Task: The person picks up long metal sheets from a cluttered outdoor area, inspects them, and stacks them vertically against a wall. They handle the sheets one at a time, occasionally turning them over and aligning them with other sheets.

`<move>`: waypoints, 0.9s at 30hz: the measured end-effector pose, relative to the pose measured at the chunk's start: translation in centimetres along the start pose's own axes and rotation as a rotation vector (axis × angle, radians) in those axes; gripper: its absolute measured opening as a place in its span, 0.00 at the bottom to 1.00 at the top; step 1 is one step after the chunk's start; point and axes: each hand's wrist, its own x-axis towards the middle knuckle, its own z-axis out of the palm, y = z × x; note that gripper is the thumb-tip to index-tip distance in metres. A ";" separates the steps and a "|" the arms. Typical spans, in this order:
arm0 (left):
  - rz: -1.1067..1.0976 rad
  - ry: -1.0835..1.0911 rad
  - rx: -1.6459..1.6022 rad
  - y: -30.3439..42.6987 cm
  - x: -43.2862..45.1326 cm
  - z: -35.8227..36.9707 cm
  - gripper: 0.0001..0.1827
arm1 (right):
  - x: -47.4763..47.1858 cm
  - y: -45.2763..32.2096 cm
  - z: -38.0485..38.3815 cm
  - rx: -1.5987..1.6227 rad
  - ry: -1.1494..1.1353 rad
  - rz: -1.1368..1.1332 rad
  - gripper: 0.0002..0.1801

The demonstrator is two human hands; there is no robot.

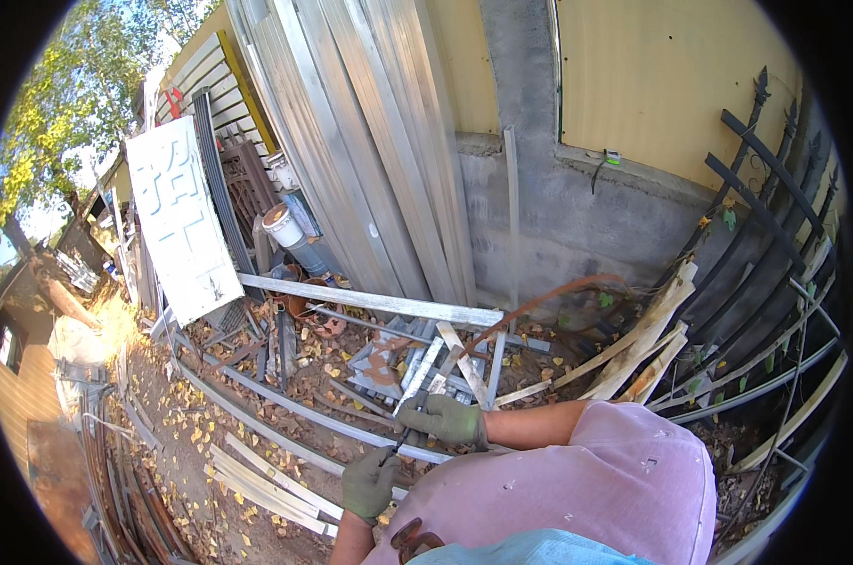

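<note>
Both my hands wear green-grey work gloves. My right hand (449, 420) pinches the upper end of a thin dark rod-shaped tool (402, 439). Its lower end is inside my left hand (370, 484), whose fingers are curled around it. Too small to make out, the tool may be a pen or a bit. Beyond my right hand lies a loose pile of metal profile offcuts (380, 364) and painted strips. Long grey metal rails (306, 407) run along the ground just past my left hand.
Tall ribbed metal sheets (370, 155) lean on the wall. A white signboard (182, 219) bearing writing stands left, near a paint bucket (283, 224). Black iron fence sections (758, 191) and broken boards (638, 346) crowd the right. Pale strips (267, 487) lie among leaves.
</note>
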 end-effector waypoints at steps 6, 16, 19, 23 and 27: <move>-0.094 -0.040 0.085 1.3 1.5 0.4 0.11 | -0.1 0.3 -1.5 -0.290 0.011 -0.167 0.23; 0.062 -0.006 0.150 2.0 6.2 3.1 0.08 | 0.7 2.2 -4.0 0.105 0.036 0.068 0.32; 0.205 0.004 0.346 2.1 8.5 3.6 0.07 | 1.1 2.6 -4.9 0.277 0.120 0.222 0.27; 0.245 -0.024 0.494 2.2 12.3 4.5 0.09 | 3.1 3.6 -8.0 0.355 0.154 0.238 0.29; 0.148 0.010 0.348 2.3 16.6 6.8 0.16 | 8.0 4.8 -13.4 0.086 0.238 0.271 0.33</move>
